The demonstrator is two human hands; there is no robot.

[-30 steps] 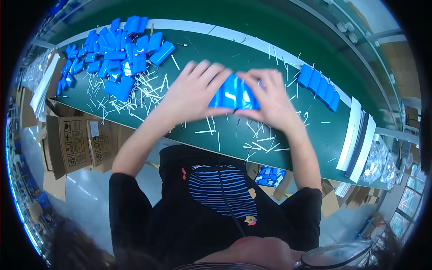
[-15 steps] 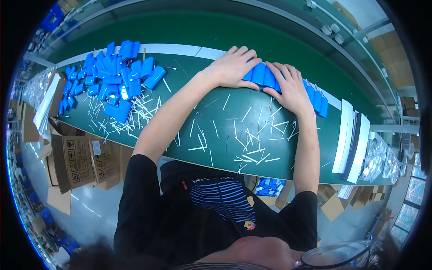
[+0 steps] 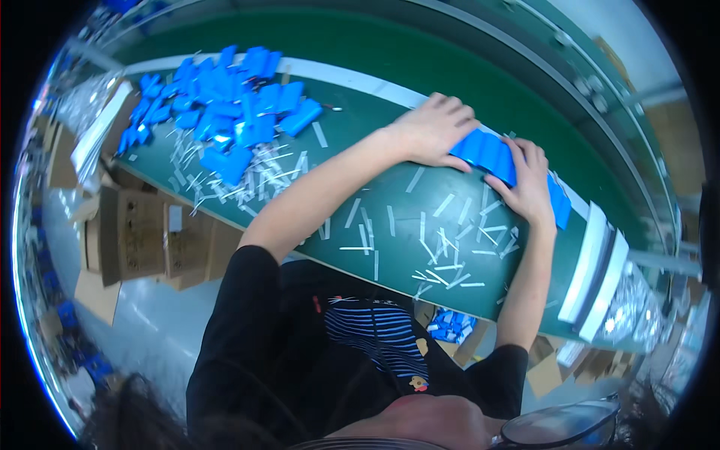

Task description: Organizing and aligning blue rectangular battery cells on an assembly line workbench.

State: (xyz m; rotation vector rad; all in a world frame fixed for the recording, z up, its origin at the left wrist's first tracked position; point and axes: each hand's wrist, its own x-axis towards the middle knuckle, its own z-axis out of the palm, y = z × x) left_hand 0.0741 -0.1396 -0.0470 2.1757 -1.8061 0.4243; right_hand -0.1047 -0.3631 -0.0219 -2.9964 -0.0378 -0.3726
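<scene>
A row of flat blue battery packs (image 3: 487, 156) lies side by side along the far edge of the green table (image 3: 390, 187). My left hand (image 3: 441, 129) curls over the row's left end, its thumb on the near side and its fingers on the far side. Further right, my right hand (image 3: 527, 180) bends round the same row in a like way. A few more packs (image 3: 559, 202) of the row show past the right hand. Parts of the row are hidden beneath both hands.
A heap of blue battery packs (image 3: 225, 105), some with short wires, covers the table's left. Thin white strips (image 3: 442, 247) are scattered across the tabletop. White and dark boards (image 3: 596, 274) and clear plastic bags (image 3: 634, 307) sit at the right. Cardboard boxes (image 3: 135, 232) stand below the left edge.
The whole view has turned and blurred, so the table appears more tilted. Both hands remain on the row, and less of it shows beyond my right hand.
</scene>
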